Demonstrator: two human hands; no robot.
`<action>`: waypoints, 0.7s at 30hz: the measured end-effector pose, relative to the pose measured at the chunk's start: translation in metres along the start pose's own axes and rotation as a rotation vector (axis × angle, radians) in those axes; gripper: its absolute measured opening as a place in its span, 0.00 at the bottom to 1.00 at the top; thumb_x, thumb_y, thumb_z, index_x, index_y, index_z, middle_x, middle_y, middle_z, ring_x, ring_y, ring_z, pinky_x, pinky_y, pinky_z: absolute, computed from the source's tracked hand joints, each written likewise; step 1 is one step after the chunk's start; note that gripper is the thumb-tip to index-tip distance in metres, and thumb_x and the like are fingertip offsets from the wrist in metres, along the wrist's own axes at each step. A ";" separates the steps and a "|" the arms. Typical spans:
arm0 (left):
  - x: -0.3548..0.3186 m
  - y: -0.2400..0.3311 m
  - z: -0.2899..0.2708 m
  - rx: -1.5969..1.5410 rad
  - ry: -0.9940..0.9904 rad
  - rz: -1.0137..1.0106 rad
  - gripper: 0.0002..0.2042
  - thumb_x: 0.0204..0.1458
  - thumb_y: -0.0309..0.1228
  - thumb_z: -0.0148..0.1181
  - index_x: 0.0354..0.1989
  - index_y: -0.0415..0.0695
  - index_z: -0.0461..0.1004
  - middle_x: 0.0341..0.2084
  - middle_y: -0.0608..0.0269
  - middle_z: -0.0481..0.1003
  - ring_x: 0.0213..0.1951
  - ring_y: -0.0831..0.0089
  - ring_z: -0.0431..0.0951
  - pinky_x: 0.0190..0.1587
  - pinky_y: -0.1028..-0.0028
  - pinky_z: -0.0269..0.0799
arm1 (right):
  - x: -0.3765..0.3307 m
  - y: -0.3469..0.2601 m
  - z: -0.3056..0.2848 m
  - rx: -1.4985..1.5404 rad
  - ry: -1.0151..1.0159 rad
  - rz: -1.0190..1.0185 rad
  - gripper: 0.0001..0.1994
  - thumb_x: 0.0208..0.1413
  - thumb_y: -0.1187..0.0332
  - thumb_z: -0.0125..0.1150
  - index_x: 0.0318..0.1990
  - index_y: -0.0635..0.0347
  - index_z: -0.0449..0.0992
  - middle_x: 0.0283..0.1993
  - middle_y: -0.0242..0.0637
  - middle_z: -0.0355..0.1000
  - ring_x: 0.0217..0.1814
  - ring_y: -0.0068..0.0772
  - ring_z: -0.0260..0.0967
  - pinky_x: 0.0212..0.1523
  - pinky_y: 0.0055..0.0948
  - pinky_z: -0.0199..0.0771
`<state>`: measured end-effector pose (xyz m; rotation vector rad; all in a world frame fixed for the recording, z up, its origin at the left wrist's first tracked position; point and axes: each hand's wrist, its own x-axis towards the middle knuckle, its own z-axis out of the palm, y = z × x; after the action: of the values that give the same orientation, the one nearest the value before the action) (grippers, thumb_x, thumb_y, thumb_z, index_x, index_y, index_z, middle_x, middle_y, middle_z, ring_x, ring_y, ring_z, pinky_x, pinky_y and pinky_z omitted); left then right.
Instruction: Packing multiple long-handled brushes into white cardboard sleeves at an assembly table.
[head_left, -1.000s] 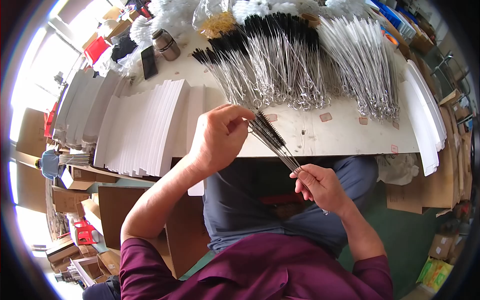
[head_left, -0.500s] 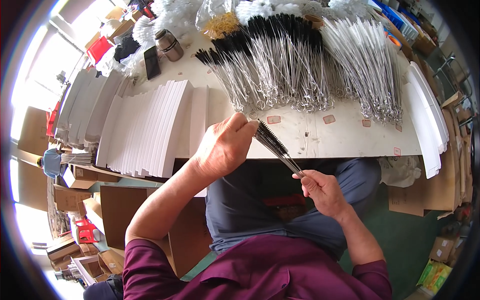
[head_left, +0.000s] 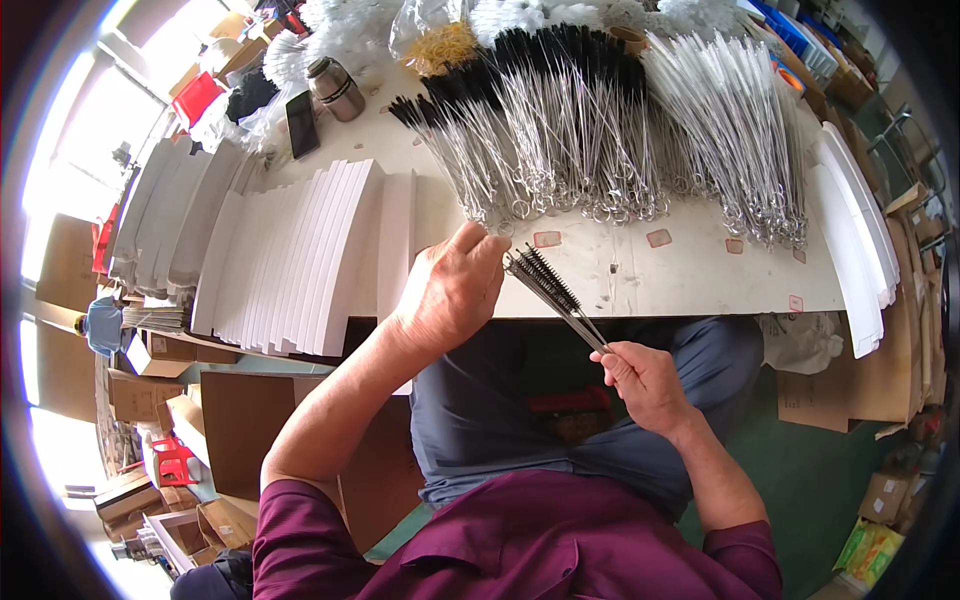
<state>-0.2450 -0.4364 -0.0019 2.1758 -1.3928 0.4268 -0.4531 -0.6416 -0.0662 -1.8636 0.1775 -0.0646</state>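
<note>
I see two hands, one flask (head_left: pixel 336 92), one phone (head_left: pixel 301 125) and two brush piles, one black (head_left: pixel 575 110) and one white (head_left: pixel 735 130), on the worktop (head_left: pixel 690 285). My right hand (head_left: pixel 648 385) pinches one small bunch (head_left: pixel 548 282) of black brushes, slanting up left over the worktop's edge. A second ago my left hand (head_left: pixel 455 285) reached across its tips; now it bends beside them, fingers curled. I cannot tell if they pinch anything.

Windows (head_left: pixel 105 118) brightly lit, upper left; green floor (head_left: pixel 810 480) seen, lower right; red stool (head_left: pixel 173 460) placed, lower left.
</note>
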 end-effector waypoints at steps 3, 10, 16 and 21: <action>-0.001 0.003 0.000 -0.010 0.010 -0.017 0.09 0.52 0.18 0.63 0.41 0.39 0.77 0.29 0.54 0.74 0.28 0.52 0.79 0.30 0.60 0.77 | 0.000 0.003 -0.001 -0.036 -0.004 -0.015 0.12 0.71 0.67 0.55 0.48 0.68 0.79 0.28 0.39 0.74 0.27 0.26 0.70 0.31 0.26 0.72; -0.006 0.003 0.002 0.001 0.012 -0.074 0.08 0.51 0.18 0.64 0.39 0.40 0.76 0.29 0.55 0.75 0.28 0.53 0.79 0.30 0.60 0.77 | 0.001 0.003 0.007 -0.126 0.099 -0.139 0.13 0.71 0.67 0.57 0.52 0.70 0.78 0.36 0.49 0.79 0.31 0.33 0.74 0.35 0.29 0.76; -0.017 0.024 0.004 -0.029 -0.031 0.023 0.10 0.49 0.18 0.65 0.40 0.40 0.77 0.29 0.56 0.74 0.28 0.56 0.79 0.30 0.61 0.77 | -0.002 0.000 0.004 -0.080 0.069 -0.029 0.12 0.71 0.67 0.57 0.52 0.67 0.79 0.33 0.46 0.78 0.30 0.27 0.71 0.34 0.26 0.73; -0.029 0.037 0.004 -0.092 -0.125 0.228 0.10 0.48 0.20 0.67 0.39 0.39 0.78 0.31 0.57 0.75 0.28 0.59 0.80 0.28 0.63 0.78 | -0.002 0.013 0.008 0.104 0.012 0.012 0.11 0.72 0.66 0.56 0.49 0.63 0.81 0.22 0.21 0.60 0.24 0.13 0.53 0.24 0.21 0.56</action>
<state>-0.2905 -0.4298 -0.0112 2.0080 -1.7035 0.3051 -0.4550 -0.6378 -0.0807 -1.7588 0.1902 -0.0750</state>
